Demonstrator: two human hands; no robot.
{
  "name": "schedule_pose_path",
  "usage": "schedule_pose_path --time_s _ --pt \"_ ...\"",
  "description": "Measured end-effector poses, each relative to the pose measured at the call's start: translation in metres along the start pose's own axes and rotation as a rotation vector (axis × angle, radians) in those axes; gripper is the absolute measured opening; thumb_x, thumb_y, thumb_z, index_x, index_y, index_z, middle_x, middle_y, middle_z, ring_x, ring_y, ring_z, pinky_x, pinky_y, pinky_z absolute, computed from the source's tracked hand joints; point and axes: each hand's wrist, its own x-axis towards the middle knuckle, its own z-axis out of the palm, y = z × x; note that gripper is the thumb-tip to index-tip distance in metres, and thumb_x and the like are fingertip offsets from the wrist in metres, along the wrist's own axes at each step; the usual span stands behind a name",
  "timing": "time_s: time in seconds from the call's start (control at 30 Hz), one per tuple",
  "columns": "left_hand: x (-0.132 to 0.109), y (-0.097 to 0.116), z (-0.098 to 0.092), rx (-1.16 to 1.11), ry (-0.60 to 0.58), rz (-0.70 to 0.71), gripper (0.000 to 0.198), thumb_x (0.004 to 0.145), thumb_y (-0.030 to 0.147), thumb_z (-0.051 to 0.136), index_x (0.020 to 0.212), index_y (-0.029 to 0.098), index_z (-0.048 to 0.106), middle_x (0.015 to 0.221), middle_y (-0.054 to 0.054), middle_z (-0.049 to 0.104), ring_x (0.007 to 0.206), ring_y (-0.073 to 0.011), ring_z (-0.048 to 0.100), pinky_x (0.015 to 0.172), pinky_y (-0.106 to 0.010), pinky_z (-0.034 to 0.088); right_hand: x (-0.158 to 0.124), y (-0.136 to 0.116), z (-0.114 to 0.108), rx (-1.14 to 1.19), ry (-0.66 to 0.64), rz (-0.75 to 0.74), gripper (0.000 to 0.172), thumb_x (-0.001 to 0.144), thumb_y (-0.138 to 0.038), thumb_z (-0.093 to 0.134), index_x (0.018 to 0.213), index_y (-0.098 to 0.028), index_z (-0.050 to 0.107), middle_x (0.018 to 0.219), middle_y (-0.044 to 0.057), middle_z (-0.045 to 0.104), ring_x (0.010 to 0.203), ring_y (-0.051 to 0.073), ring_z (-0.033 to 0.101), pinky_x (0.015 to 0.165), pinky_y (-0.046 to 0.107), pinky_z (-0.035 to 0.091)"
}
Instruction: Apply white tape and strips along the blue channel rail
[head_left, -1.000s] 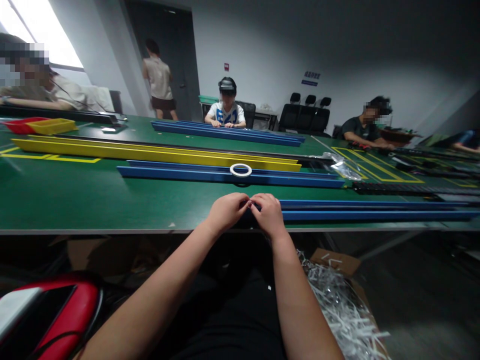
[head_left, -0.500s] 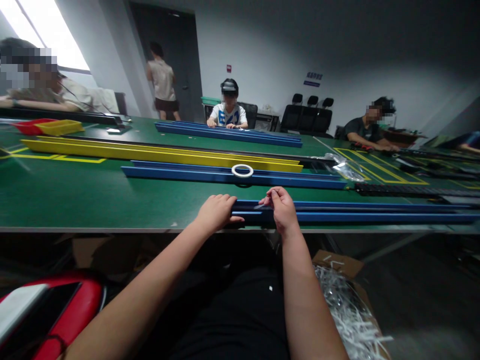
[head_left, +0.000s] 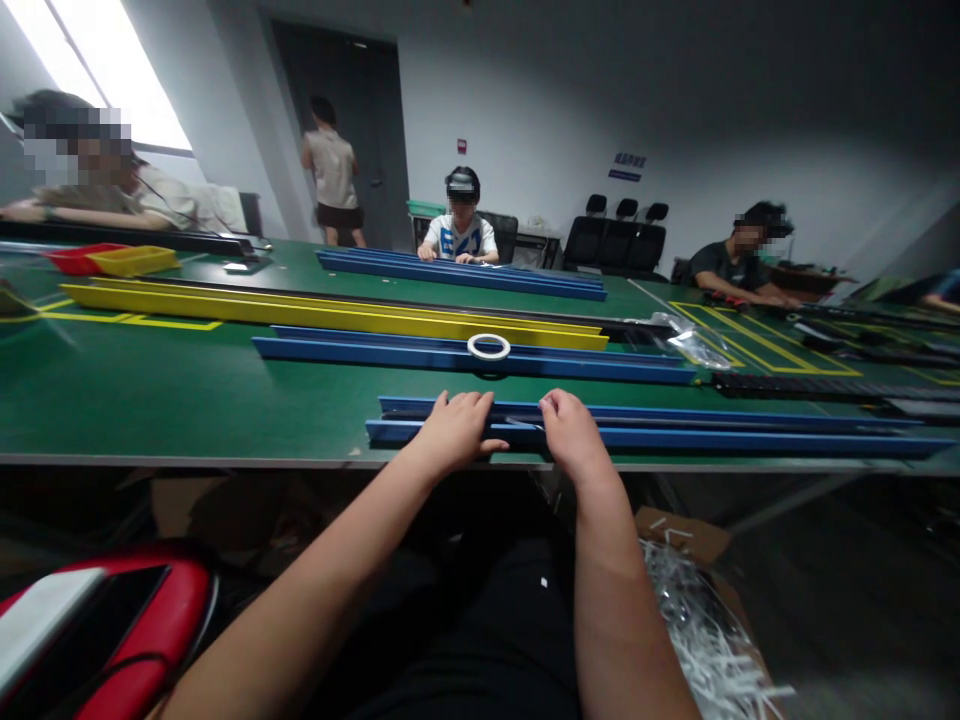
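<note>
Box (head_left: 681,534) below near table edge (head_left: 187,460): white scraps (head_left: 694,625). Your left hand (head_left: 454,430), unclenched, straddles the blue channel (head_left: 712,440); right hand (head_left: 571,430) pinches a pale strip (head_left: 523,424).

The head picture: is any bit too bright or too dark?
Head view: the window glares white; same head view: the wall turns murky toward the upper right, and deep shadow lies under the green table.

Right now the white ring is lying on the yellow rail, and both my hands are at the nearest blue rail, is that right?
Not quite: the white ring lies on the second blue rail, not the yellow rail; the head view shows it. Your left hand and right hand are at the nearest blue rail.
</note>
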Motion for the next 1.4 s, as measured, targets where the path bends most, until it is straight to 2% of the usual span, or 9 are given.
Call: schedule_pose_path --time_s 0.13,0.3,0.43,0.6,0.77,0.87,1.03,1.23,1.4 --pt "0.013 0.024 0.013 0.03 0.076 -0.046 0.068 0.082 0.07 0.05 0.125 0.017 0.051 0.113 -0.016 0.063 0.111 -0.031 0.056 0.099 -0.045 0.035 -0.003 0.009 0.002 -0.174 -0.204 0.051 0.025 0.09 -0.038 0.051 0.079 -0.021 0.064 0.083 0.008 0.067 0.074 0.018 0.058 0.065 0.028 0.035" --pt "0.012 0.019 0.013 0.076 0.115 -0.048 0.057 0.081 0.07 0.051 0.107 0.018 0.058 0.103 -0.013 0.064 0.102 -0.0291 0.058 0.09 -0.039 0.039 -0.002 0.014 -0.001 -0.128 -0.352 0.019 0.012 0.082 -0.032 0.063 0.085 -0.024 0.072 0.084 0.005 0.072 0.073 0.018 0.061 0.065 0.027 0.036" --pt "0.001 0.008 0.01 0.083 0.129 -0.041 0.063 0.076 0.073 0.055 0.11 0.02 0.058 0.102 -0.012 0.065 0.1 -0.029 0.06 0.088 -0.039 0.04 0.001 0.012 -0.01 0.014 -0.266 -0.077 0.018 0.086 -0.024 0.054 0.089 -0.025 0.072 0.092 0.003 0.073 0.085 0.018 0.063 0.073 0.026 0.039" --pt "-0.02 -0.028 0.0 0.083 0.081 -0.075 0.066 0.074 0.073 0.057 0.117 0.022 0.058 0.109 -0.01 0.067 0.104 -0.0288 0.06 0.091 -0.039 0.041 0.0 0.006 -0.018 0.2 -0.072 -0.009 0.026 0.093 -0.037 0.042 0.084 -0.022 0.061 0.076 -0.001 0.064 0.07 0.014 0.054 0.064 0.024 0.035" --pt "-0.031 -0.079 -0.018 0.077 -0.038 -0.137 0.071 0.072 0.073 0.058 0.123 0.024 0.057 0.12 -0.01 0.064 0.112 -0.0299 0.058 0.096 -0.038 0.04 -0.002 0.001 -0.016 0.221 -0.062 0.001 0.036 0.086 -0.051 0.051 0.066 -0.021 0.046 0.06 -0.005 0.048 0.057 0.011 0.039 0.056 0.024 0.028" --pt "-0.029 -0.092 -0.025 0.051 -0.142 -0.169 0.074 0.071 0.074 0.057 0.125 0.023 0.056 0.121 -0.012 0.064 0.112 -0.0304 0.057 0.097 -0.038 0.04 -0.003 -0.003 -0.009 0.322 -0.04 0.006 0.031 0.086 -0.044 0.052 0.065 -0.021 0.044 0.067 -0.002 0.057 0.062 0.012 0.048 0.058 0.024 0.033" --pt "-0.016 -0.059 -0.017 0.025 -0.144 -0.162 0.08 0.076 0.074 0.052 0.137 0.024 0.046 0.131 -0.016 0.057 0.121 -0.0343 0.051 0.105 -0.053 0.032 -0.005 -0.003 0.002 0.614 -0.212 0.129 0.015 0.088 -0.036 0.047 0.081 -0.024 0.042 0.073 -0.001 0.066 0.062 0.014 0.06 0.058 0.024 0.042" --pt "0.007 0.003 0.004 -0.013 -0.035 -0.045 0.078 0.076 0.071 0.058 0.137 0.023 0.043 0.132 -0.016 0.057 0.123 -0.0327 0.05 0.107 -0.052 0.028 -0.003 0.006 0.005 0.206 -0.2 0.001 0.019 0.09 -0.031 0.05 0.108 -0.024 0.054 0.092 0.005 0.069 0.082 0.018 0.063 0.074 0.029 0.044" --pt "0.013 0.013 0.009 0.04 0.01 -0.063 0.07 0.075 0.072 0.058 0.121 0.021 0.053 0.113 -0.014 0.065 0.11 -0.0323 0.057 0.096 -0.045 0.037 -0.003 0.009 0.003 0.01 -0.253 -0.016 0.024 0.086 -0.044 0.06 0.097 -0.024 0.066 0.093 0.006 0.071 0.086 0.02 0.064 0.075 0.028 0.042"
